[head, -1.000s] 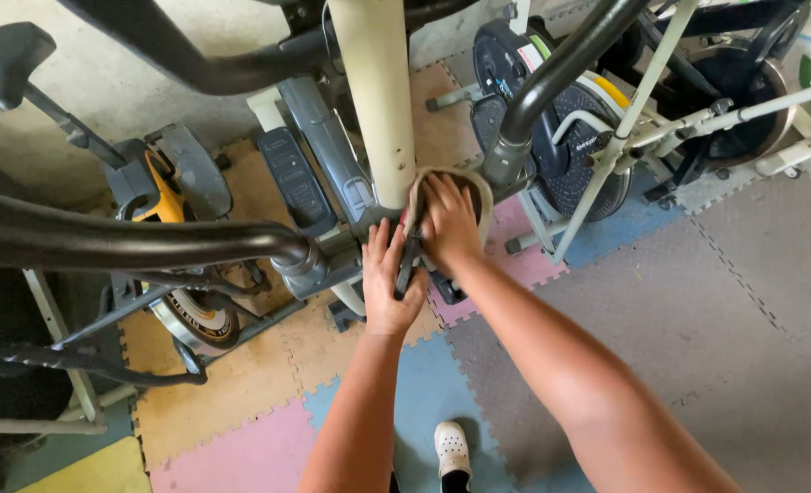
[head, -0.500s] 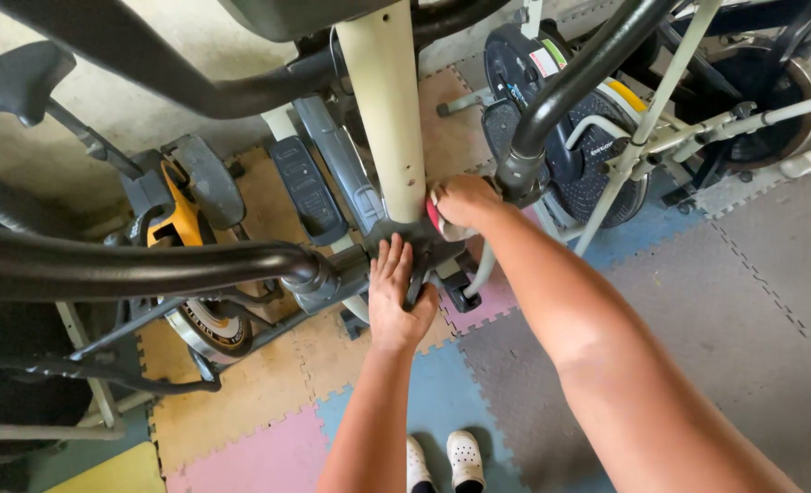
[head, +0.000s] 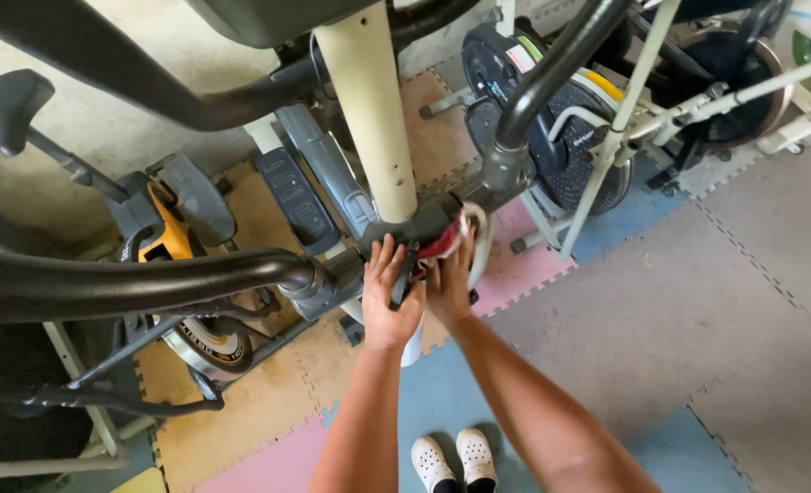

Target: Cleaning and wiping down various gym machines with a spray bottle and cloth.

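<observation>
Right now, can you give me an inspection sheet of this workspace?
Surface: foam floor tiles, grey, pink, blue and tan.
Job's things: red-and-white cloth pressed against the exercise machine's cream post at its dark base.
Clutter: nothing seen loose.
Hands: left hand flat on the base; right hand on the cloth.
Cables: nothing seen.
Surroundings: exercise bike, second bike, white shoes.

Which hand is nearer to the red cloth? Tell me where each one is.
Right. The right hand presses the red cloth against the dark joint under the cream post. The left hand lies flat on the frame just beside it, apart from the cloth.
</observation>
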